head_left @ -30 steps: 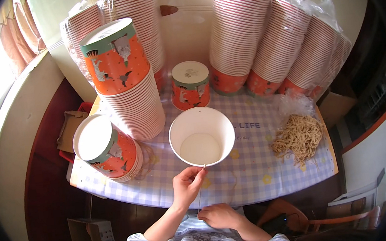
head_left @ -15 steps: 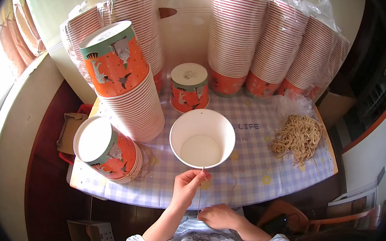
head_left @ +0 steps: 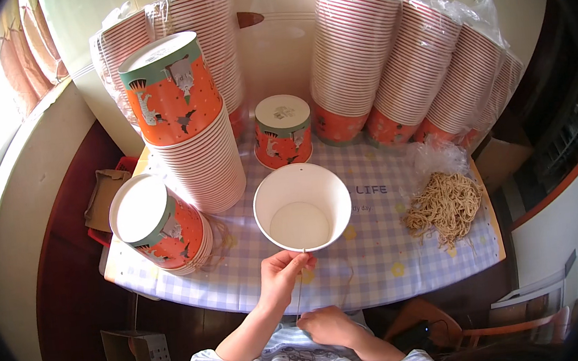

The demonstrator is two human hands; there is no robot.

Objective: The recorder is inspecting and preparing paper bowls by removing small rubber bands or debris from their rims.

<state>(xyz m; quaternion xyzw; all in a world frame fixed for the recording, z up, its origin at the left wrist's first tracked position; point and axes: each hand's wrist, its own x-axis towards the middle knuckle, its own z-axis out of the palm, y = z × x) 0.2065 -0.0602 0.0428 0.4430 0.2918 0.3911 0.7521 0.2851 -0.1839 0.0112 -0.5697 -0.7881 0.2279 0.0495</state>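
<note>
A white-lined paper bucket (head_left: 302, 224) stands mouth up on the table before me, with a small hole near its far rim. At its near rim, my left hand (head_left: 281, 277) pinches a thin tan cord (head_left: 300, 293) between thumb and fingertips. The cord runs down from there to my right hand (head_left: 329, 326), which is closed on its lower part close to my shirt. Left of the bucket, an upside-down stack of orange printed paper buckets (head_left: 171, 223) has tan cords lying beside it. A heap of cut cords (head_left: 445, 207) lies at the right.
A tall upturned bucket stack (head_left: 196, 154) stands at the back left, and one upturned bucket (head_left: 283, 132) sits behind the open one. Plastic-wrapped bucket stacks (head_left: 353, 56) line the wall. A checked cloth (head_left: 380, 255) covers the table. Below are a cardboard box (head_left: 139, 354) and a chair (head_left: 428, 324).
Almost nothing differs. The bucket and my left hand have shifted very slightly, and both hands keep their hold on the cord.
</note>
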